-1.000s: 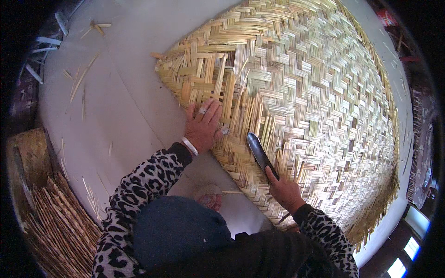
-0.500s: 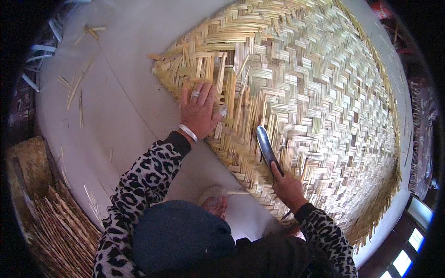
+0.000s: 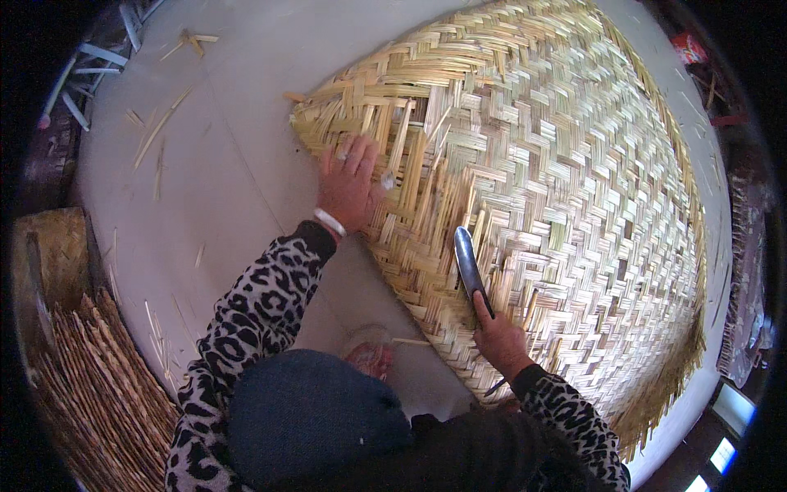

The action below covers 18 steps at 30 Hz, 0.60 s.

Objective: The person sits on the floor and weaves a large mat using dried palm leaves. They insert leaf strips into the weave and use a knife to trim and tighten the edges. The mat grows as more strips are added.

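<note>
Head view: left hand (image 3: 348,187) open, nothing visible in grip, at the left edge of the mat (image 3: 582,213) on the floor (image 3: 238,107); contact unclear. Right hand (image 3: 500,340) closed round a curved tool (image 3: 468,261), tip near raised strips (image 3: 440,193). Hard pushing could split strips; light left-hand pressure could let the mat slide.

A straw-yellow mat (image 3: 574,205) in zigzag weave, grey sleeves (image 3: 266,287) with black leopard spots, white bracelet (image 3: 329,221)

Hands: two (one left hand (image 3: 348,189), one right hand (image 3: 502,338)). Woven mat (image 3: 582,205): one. Metal tool (image 3: 468,261): one. White bracelet (image 3: 330,222): one. Stalk bundle (image 3: 106,394), near left: one.
</note>
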Motion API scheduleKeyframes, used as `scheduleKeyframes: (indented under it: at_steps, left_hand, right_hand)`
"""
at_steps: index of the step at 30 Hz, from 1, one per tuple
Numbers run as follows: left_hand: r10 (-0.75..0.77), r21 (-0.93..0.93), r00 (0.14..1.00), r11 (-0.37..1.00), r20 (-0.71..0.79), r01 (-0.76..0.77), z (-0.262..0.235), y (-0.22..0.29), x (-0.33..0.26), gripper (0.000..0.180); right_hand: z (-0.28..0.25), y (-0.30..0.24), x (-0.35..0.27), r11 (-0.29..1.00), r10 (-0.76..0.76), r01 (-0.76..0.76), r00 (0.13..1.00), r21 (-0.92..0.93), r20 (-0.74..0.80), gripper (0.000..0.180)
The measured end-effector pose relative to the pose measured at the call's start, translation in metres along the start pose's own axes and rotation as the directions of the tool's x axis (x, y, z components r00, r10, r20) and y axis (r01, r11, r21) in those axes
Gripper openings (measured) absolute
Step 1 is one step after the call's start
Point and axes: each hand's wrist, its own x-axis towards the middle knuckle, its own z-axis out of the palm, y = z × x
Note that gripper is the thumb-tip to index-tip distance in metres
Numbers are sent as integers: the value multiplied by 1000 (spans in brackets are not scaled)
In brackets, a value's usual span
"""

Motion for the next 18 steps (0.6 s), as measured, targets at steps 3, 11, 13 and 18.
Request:
scheduleKeyframes:
  at_steps: [3, 11, 13, 18]
  left_hand:
    - [-38, 8, 996, 999, 85, 38, -1, -6, 5, 64]
    - [-50, -81, 990, 995, 130, 61, 2, -22, 8, 65]
    - [-118, -60, 993, 991, 30, 120, 7, -29, 10, 62]
    - [-160, 5, 984, 987, 73, 160, 17, -43, 24, 63]
  right_hand:
    - [1, 2, 1, 1000, -6, 6, 1000, -18, 10, 76]
    - [11, 9, 1, 1000, -31, 30, 999, -8, -45, 82]
    - [14, 9, 1, 999, -38, 36, 997, -35, -60, 82]
    - [11, 6, 2, 998, -35, 33, 998, -48, -47, 78]
